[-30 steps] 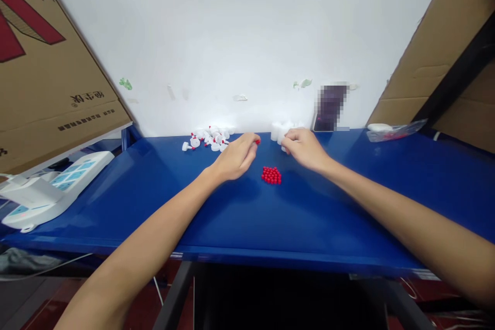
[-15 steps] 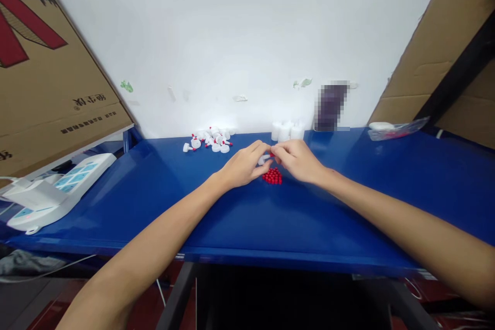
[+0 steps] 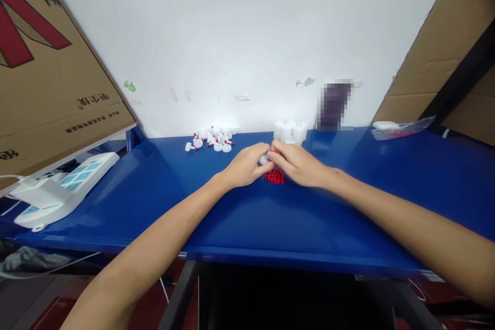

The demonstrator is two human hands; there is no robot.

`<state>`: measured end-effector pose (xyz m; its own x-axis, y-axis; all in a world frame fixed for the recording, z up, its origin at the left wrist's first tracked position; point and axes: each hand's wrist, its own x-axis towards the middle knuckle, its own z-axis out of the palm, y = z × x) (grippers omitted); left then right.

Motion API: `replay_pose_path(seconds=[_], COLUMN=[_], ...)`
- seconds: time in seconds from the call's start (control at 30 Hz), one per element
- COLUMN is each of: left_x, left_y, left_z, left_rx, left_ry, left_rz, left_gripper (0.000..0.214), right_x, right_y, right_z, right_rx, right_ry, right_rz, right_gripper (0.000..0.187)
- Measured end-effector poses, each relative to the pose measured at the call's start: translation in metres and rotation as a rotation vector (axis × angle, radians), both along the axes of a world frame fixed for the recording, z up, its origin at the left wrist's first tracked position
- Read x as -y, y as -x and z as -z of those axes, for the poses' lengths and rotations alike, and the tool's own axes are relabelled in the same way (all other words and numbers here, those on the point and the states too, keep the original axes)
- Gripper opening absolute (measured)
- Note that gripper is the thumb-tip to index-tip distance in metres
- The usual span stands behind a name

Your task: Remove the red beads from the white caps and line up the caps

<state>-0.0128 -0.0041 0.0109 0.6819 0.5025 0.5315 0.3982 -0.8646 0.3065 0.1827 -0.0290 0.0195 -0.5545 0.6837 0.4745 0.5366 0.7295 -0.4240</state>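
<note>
My left hand is closed around a white nozzle cap, its wide base between thumb and fingers. My right hand meets it from the other side, thumb and fingers pinched over the nozzle's tip, where a small red cap is mostly hidden. Just below the hands lies a cluster of small red caps on the blue table. Further back on the left is a loose pile of white nozzle caps with red tips.
Several white bottles stand against the wall behind my right hand. A white power strip with a plugged-in adapter lies at the left. At the back right is a clear plastic bag. Cardboard flanks the table.
My right hand has closed further over the nozzle's tip, hiding the red cap that showed there before. The left hand keeps its hold. The view has shifted slightly.
</note>
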Motion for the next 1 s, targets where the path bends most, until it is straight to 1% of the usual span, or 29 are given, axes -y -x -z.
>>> replay_pose_path(seconds=[0.1,0.23,0.3,0.37,0.43,0.53,0.63,0.77,0.87,1.0], left_x=[0.003,0.000,-0.005,-0.010,-0.015,-0.019,-0.021,-0.021,-0.021,-0.021], left_y=[-0.003,-0.001,0.005,0.012,0.018,0.021,0.020,0.021,0.022,0.022], left_z=[-0.003,-0.004,-0.003,-0.001,0.000,0.002,0.004,0.004,0.004,0.005], left_rx=[0.008,-0.022,-0.065,-0.093,-0.094,-0.083,-0.095,-0.122,-0.134,-0.147], left_ry=[0.024,-0.055,-0.089,-0.090,-0.077,-0.064,-0.047,-0.019,-0.006,-0.002], left_rz=[0.035,0.005,-0.004,-0.026,-0.066,-0.109,-0.120,-0.120,-0.126,-0.142], left_gripper=[0.012,0.008,0.014,0.018,0.015,0.015,0.019,0.023,0.025,0.026], right_x=[0.000,-0.001,-0.001,-0.001,-0.003,-0.012,-0.024,-0.032,-0.030,-0.027], right_y=[-0.002,-0.004,-0.004,-0.005,-0.008,-0.016,-0.028,-0.038,-0.037,-0.032], right_z=[0.000,-0.003,-0.006,-0.008,-0.008,-0.003,0.006,0.011,0.009,0.006], right_rx=[0.020,-0.018,-0.057,-0.067,-0.029,0.070,0.209,0.352,0.385,0.351], right_ry=[-0.059,-0.101,-0.098,-0.073,-0.024,0.044,0.081,0.116,0.125,0.131], right_rz=[-0.005,0.011,0.032,0.048,0.048,0.070,0.134,0.162,0.141,0.106], right_gripper=[0.026,0.029,0.033,0.035,0.032,0.024,0.018,0.016,0.013,0.013])
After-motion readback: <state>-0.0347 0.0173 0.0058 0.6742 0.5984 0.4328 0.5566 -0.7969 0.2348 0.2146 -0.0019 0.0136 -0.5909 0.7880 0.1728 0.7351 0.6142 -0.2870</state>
